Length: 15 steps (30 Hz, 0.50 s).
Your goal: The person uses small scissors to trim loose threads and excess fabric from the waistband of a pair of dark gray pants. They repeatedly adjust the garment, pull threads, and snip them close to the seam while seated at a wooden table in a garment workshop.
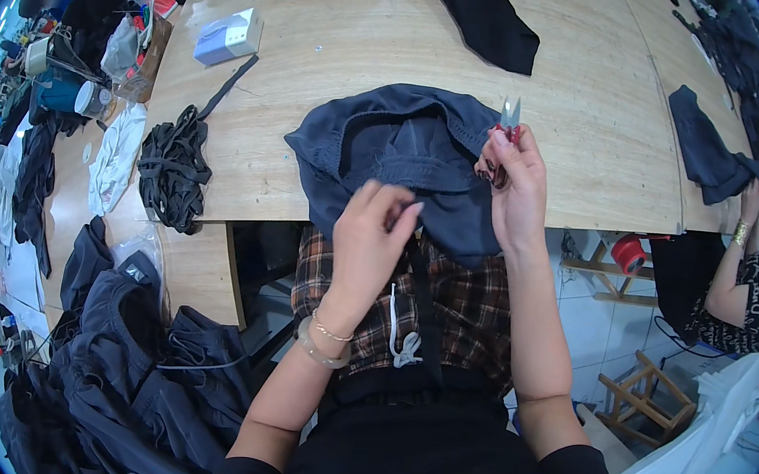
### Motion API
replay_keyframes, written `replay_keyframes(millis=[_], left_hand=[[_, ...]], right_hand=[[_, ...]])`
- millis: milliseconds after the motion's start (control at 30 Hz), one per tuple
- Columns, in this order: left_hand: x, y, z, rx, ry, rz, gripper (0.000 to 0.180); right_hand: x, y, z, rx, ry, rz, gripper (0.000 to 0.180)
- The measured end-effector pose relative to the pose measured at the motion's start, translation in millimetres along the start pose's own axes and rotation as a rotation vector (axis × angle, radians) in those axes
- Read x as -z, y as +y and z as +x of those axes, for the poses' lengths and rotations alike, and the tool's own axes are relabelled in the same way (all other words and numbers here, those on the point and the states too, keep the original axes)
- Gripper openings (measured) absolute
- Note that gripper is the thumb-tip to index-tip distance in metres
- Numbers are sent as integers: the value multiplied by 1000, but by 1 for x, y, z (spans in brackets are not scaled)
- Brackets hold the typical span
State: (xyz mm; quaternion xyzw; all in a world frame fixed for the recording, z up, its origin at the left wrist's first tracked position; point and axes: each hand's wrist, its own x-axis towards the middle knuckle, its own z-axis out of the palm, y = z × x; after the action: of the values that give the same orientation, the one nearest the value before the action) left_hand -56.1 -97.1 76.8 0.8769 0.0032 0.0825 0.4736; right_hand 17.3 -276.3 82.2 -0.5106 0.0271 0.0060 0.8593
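Observation:
A dark blue garment [443, 183] with a gathered elastic waistband lies bunched at the table's near edge, partly hanging over my lap. My right hand [518, 164] is closed around small thread snips [509, 118] with red handles, blades pointing up, above the garment's right side. Over the near part of the waistband is my left hand [371, 231], its fingers curled and smeared by motion. Whether it pinches a thread or cloth cannot be made out. A bracelet and a bangle circle my left wrist.
A pile of black straps [172, 169] and a tissue box [229, 37] lie left on the wooden table [596, 93]. Dark garments [122, 366] heap at lower left; more cloth [465, 6] lies at the far edge. Another person's hand [753, 199] touches dark cloth at right, near a wooden stool [648, 403].

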Motion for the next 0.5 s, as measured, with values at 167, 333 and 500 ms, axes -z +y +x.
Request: replay_keyframes(millis=[167,333,500], left_hand=[[-20,-17,40,-318,-23,269,31],[-9,-64,42,-228,-259,-66,22],[-7,-86,43,117,-276,-612,10]], right_hand=[[-4,23,6,-75,13,-66,11],[34,56,16,-85,5,-140,10],[35,55,14,-96,-3,-109,10]])
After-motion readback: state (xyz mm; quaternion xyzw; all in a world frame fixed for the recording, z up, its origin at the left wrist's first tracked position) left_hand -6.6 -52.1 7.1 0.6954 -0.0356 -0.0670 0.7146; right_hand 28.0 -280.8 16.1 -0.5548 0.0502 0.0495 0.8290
